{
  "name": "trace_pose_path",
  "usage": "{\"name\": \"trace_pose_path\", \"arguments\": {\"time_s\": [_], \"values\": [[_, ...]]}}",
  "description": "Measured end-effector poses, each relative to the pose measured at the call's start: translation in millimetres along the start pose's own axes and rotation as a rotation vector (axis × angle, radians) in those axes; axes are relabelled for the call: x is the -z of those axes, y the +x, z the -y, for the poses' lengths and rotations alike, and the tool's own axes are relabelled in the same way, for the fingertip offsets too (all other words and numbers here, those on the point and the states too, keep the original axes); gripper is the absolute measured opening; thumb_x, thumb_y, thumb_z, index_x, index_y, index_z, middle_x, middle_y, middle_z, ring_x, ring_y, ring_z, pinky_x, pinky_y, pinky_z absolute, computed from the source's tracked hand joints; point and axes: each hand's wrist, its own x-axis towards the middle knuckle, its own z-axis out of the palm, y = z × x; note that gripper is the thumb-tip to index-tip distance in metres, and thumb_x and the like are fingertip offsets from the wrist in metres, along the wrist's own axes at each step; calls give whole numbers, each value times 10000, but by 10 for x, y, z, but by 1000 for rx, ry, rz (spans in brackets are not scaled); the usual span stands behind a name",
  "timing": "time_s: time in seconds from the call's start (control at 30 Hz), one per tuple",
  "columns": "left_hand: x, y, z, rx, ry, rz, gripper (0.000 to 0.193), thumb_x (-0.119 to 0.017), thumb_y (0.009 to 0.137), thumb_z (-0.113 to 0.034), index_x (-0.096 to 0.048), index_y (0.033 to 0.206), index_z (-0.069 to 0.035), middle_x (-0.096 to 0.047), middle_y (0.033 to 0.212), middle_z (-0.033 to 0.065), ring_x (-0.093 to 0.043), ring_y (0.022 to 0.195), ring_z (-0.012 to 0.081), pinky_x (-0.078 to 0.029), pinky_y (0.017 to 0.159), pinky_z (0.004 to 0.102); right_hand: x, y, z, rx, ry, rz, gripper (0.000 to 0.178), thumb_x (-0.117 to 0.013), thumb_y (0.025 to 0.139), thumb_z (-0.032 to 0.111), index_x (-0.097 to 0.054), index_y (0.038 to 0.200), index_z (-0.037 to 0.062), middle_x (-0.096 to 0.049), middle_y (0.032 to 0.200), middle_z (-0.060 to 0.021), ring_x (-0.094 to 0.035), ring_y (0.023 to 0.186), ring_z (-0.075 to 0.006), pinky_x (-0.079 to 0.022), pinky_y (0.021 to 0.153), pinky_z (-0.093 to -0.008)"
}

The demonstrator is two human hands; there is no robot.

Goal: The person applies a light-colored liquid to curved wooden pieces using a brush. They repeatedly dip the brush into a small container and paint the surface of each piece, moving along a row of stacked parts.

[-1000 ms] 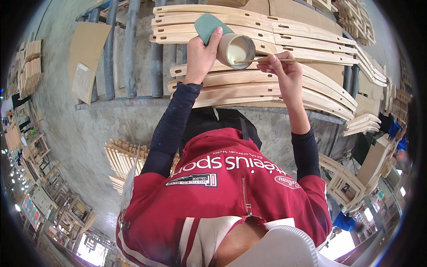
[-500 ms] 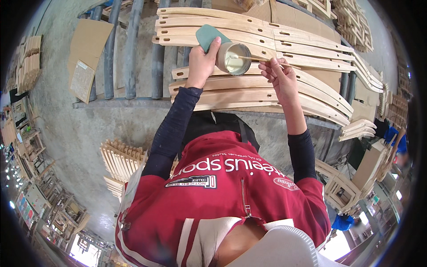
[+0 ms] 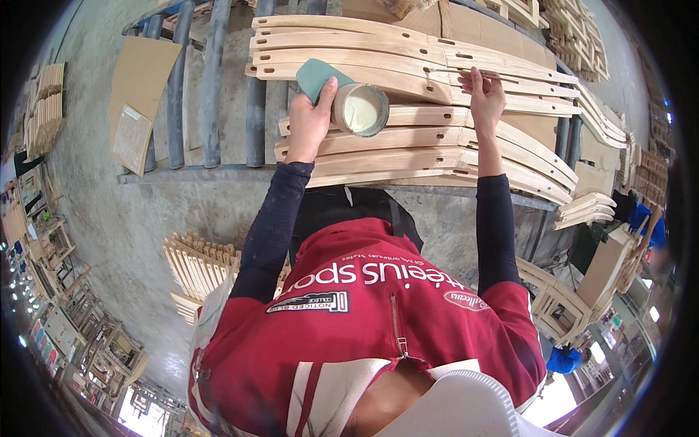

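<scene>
My left hand [image 3: 310, 122] grips a cup [image 3: 340, 109] of pale cream liquid, tilted so its mouth faces me. A flat green piece with a rounded end [image 3: 313, 77] sticks out beyond the thumb of the same hand. In the closed fingers of my right hand [image 3: 487, 103] is a thin wooden stick [image 3: 457, 71], pointing left. Its tip is over or on the far group of pale curved wooden slats [image 3: 338, 57], near a slot; contact I cannot tell. Below the cup lies a nearer group of slotted slats [image 3: 393, 138].
The slats rest on a rack of grey rollers [image 3: 213, 87] with cardboard [image 3: 149, 62] on it. More wooden parts [image 3: 193, 262] are stacked on the floor at left. A wooden frame [image 3: 557, 309] and short curved pieces [image 3: 586, 211] are at right.
The stick has come out of the cup and moved right and away, over the far slats. My left hand has shifted the cup slightly left and nearer.
</scene>
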Motion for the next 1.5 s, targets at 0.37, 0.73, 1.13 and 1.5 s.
{"name": "trace_pose_path", "arguments": {"time_s": [0.37,0.73,1.13,1.5], "values": [[38,-90,-39,71,-10,-8,451,-630,947,-388,-691,827,43,-635,683,30,-555,575,77,-456,506,255,-64,-19,-107,11,82,-41,265,-607,969,191,-568,988,-70,-708,862,-174,-717,780,-205,-588,701,-285],[71,-84,-12,65,-52,-46,445,-636,942,-398,-700,826,27,-641,684,21,-556,591,73,-449,523,246,-76,2,-42,13,39,-89,245,-600,975,202,-577,981,-43,-715,843,-145,-717,775,-184,-562,685,-268],[88,-81,-6,84,-29,-42,440,-632,947,-387,-707,856,37,-662,718,30,-576,633,76,-470,563,253,-259,-25,151,338,-480,55,186,-621,955,223,-580,941,43,-724,806,-90,-730,773,-166,-543,646,-288],[140,-85,-25,83,-53,-27,420,-630,951,-381,-704,920,32,-678,813,32,-586,704,75,-490,604,250,-238,20,245,285,-409,69,189,-619,958,235,-592,928,50,-720,787,-86,-733,747,-181,-539,626,-275]]}}
